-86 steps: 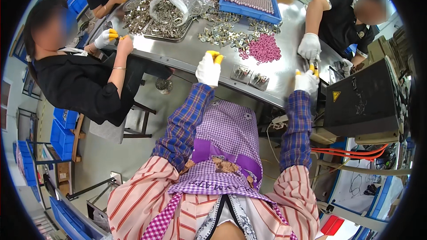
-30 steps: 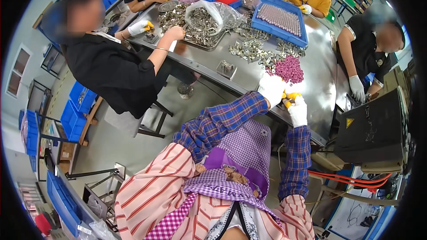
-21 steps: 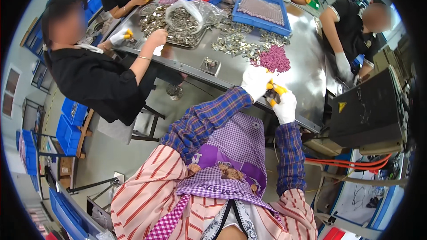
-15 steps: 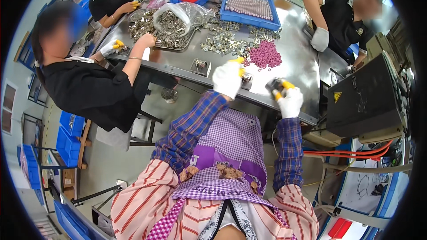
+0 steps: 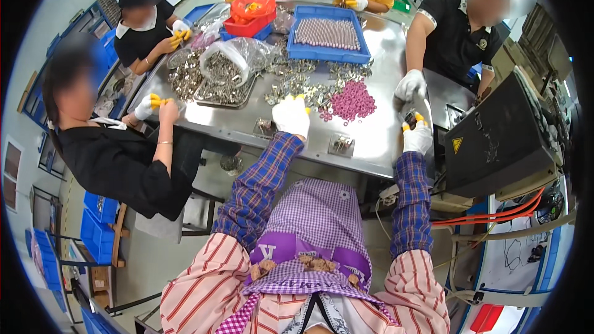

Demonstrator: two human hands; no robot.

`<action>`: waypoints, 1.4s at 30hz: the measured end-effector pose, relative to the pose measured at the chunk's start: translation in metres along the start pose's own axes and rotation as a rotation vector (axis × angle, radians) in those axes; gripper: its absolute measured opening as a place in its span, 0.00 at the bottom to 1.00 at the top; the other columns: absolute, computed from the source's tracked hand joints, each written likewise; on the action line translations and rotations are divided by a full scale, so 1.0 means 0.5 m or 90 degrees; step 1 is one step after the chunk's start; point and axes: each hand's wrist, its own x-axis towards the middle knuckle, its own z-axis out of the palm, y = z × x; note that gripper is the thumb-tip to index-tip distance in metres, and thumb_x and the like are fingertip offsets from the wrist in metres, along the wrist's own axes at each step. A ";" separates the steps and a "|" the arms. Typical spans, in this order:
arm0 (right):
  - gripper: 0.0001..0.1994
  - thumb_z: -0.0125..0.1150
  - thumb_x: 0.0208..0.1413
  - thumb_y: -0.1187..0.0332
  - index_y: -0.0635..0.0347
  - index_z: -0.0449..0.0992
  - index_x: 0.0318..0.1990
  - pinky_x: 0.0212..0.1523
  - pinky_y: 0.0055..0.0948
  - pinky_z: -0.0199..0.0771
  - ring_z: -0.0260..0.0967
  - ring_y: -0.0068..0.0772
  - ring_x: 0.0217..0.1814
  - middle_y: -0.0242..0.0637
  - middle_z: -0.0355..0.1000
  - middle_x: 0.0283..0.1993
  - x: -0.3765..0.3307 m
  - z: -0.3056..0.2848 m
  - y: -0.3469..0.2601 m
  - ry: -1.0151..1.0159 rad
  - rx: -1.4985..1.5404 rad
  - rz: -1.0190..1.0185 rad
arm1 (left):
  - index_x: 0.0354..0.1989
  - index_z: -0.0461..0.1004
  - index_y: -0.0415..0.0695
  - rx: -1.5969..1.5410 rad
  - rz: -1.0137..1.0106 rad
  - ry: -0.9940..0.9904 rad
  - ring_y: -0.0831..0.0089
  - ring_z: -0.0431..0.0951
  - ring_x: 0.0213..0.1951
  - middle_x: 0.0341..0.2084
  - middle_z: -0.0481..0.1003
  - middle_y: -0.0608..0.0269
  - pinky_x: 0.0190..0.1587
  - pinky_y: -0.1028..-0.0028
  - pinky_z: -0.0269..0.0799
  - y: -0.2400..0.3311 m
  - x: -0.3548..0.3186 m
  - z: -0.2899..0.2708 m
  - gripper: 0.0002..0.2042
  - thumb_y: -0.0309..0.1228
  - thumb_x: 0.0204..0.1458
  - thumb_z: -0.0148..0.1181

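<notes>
Step, apparently: right hand (image 5: 417, 137) grips dark part (image 5: 409, 116) by surface's (image 5: 374, 142) right edge, near co-worker's glove (image 5: 410, 85).
Left hand (image 5: 291, 116) beside metal pieces (image 5: 275, 94); grip unclear. Releasing the part would call for support.

To the right of the desk (image 5: 387, 139), you have a yellow triangular warning sign (image 5: 457, 145) on the dark box (image 5: 501, 142). On the desk's near side, your purple checked apron (image 5: 312, 210) carries pale lettering (image 5: 266, 252) on its band and dark lettering (image 5: 302, 284) lower down, partly hidden by folds.
</notes>
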 end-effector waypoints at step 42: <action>0.15 0.57 0.55 0.62 0.61 0.75 0.46 0.47 0.33 0.69 0.70 0.46 0.46 0.46 0.73 0.45 -0.492 0.043 0.074 0.194 0.282 -0.297 | 0.42 0.77 0.47 -0.237 -0.251 -0.523 0.60 0.77 0.38 0.37 0.79 0.59 0.42 0.67 0.73 -0.139 -0.447 -0.034 0.14 0.41 0.54 0.53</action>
